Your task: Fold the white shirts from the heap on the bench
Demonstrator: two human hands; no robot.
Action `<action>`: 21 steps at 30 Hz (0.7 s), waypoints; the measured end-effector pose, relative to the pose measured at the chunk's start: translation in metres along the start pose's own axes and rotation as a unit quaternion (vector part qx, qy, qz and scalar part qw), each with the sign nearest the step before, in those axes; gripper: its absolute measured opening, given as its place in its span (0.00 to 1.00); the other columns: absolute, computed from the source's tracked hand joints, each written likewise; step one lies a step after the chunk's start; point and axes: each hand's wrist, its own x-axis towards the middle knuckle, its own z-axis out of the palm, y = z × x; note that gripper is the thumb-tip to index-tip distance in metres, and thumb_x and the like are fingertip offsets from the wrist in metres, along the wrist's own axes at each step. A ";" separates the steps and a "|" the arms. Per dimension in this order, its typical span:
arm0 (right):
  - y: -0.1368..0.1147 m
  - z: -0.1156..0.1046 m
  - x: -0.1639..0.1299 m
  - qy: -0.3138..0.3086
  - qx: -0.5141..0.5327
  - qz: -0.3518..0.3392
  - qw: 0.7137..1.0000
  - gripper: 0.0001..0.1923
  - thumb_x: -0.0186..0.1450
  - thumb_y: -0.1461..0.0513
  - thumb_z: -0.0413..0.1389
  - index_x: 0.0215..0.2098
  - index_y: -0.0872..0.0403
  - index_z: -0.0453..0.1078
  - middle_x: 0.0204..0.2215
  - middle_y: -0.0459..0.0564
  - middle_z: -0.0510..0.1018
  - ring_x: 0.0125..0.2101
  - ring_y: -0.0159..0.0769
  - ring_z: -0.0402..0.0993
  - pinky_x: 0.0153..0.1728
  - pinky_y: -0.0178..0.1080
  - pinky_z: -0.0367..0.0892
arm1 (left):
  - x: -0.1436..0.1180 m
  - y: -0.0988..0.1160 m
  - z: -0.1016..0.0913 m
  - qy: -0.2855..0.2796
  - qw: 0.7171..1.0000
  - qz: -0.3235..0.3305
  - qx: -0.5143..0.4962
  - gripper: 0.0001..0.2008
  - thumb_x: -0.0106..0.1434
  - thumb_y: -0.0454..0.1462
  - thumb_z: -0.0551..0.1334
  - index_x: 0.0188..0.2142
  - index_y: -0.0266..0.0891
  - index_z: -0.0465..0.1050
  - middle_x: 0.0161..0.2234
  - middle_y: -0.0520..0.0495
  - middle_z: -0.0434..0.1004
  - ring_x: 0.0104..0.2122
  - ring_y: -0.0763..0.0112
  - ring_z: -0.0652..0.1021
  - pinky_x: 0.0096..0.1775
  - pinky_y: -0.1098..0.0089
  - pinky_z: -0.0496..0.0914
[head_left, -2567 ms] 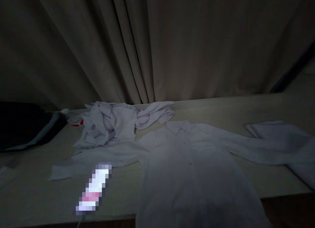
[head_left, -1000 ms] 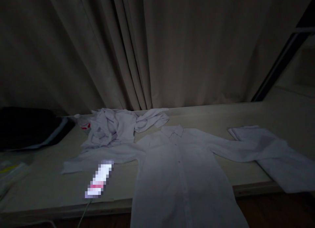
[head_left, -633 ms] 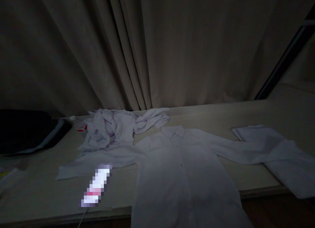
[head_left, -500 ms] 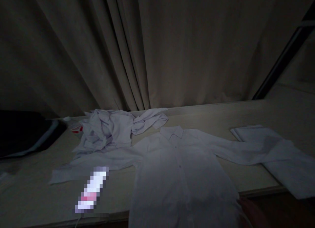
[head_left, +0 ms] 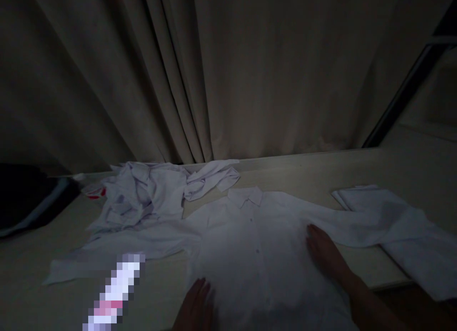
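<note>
A white button-up shirt lies spread front up on the table, collar toward the curtain and sleeves stretched to both sides. On its right side, below the armpit, rests my right hand, open with the fingers extended over the cloth. My left hand is at the shirt's lower left edge, its fingers stretched out and the rest cut off by the frame. Neither hand grips anything that I can see. The shirt's hem is out of view.
Crumpled white cloth lies behind the left sleeve. Folded white cloth sits under the right sleeve and hangs over the table's edge. A bright pixelated object is at front left, a dark item at far left. A curtain hangs behind.
Both my hands have come into view from below and now lie on the shirt's sides. The view has shifted slightly; the shirt stays spread out.
</note>
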 end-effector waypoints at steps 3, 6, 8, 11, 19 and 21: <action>-0.012 0.008 0.023 -0.036 -0.020 -0.021 0.999 0.29 0.68 0.55 0.36 0.59 0.65 0.60 0.58 0.63 0.65 0.58 0.44 0.60 0.59 0.46 0.56 | 0.050 0.007 0.025 0.034 0.996 0.065 0.056 0.20 0.65 0.39 0.49 0.54 0.40 0.67 0.57 0.42 0.69 0.57 0.63 0.68 0.54 0.62 0.69; -0.015 0.022 0.031 -0.055 -0.043 -0.036 0.997 0.29 0.68 0.55 0.37 0.59 0.66 0.60 0.58 0.63 0.65 0.58 0.45 0.60 0.59 0.46 0.55 | 0.091 0.005 0.042 0.036 0.993 0.046 0.105 0.22 0.66 0.40 0.48 0.54 0.33 0.67 0.57 0.36 0.67 0.59 0.57 0.65 0.56 0.57 0.66; -0.011 0.033 0.029 -0.056 -0.058 -0.042 0.996 0.30 0.68 0.54 0.38 0.60 0.65 0.59 0.59 0.63 0.63 0.59 0.47 0.59 0.59 0.48 0.54 | 0.105 0.001 0.050 0.023 0.989 0.009 0.146 0.23 0.65 0.41 0.49 0.56 0.32 0.65 0.58 0.33 0.65 0.59 0.51 0.64 0.56 0.51 0.63; -0.001 0.046 0.024 -0.059 -0.080 -0.046 0.994 0.29 0.68 0.51 0.38 0.61 0.57 0.59 0.62 0.59 0.59 0.61 0.49 0.53 0.60 0.53 0.50 | 0.108 -0.003 0.057 0.009 0.980 -0.040 0.196 0.26 0.64 0.44 0.51 0.58 0.35 0.63 0.59 0.30 0.63 0.60 0.45 0.62 0.56 0.48 0.61; -0.002 0.043 0.025 -0.075 -0.128 -0.027 0.989 0.32 0.67 0.46 0.40 0.63 0.54 0.56 0.62 0.60 0.58 0.62 0.55 0.52 0.58 0.60 0.47 | 0.112 0.002 0.046 -0.037 0.976 -0.072 0.201 0.26 0.63 0.47 0.50 0.57 0.35 0.65 0.58 0.33 0.65 0.59 0.48 0.64 0.56 0.51 0.61; -0.008 0.037 0.035 -0.061 -0.130 -0.039 0.989 0.34 0.66 0.46 0.41 0.62 0.58 0.58 0.61 0.63 0.60 0.62 0.56 0.51 0.60 0.59 0.45 | 0.126 -0.002 0.039 -0.033 0.978 -0.067 0.197 0.25 0.64 0.45 0.49 0.54 0.32 0.67 0.54 0.32 0.69 0.55 0.52 0.69 0.54 0.55 0.64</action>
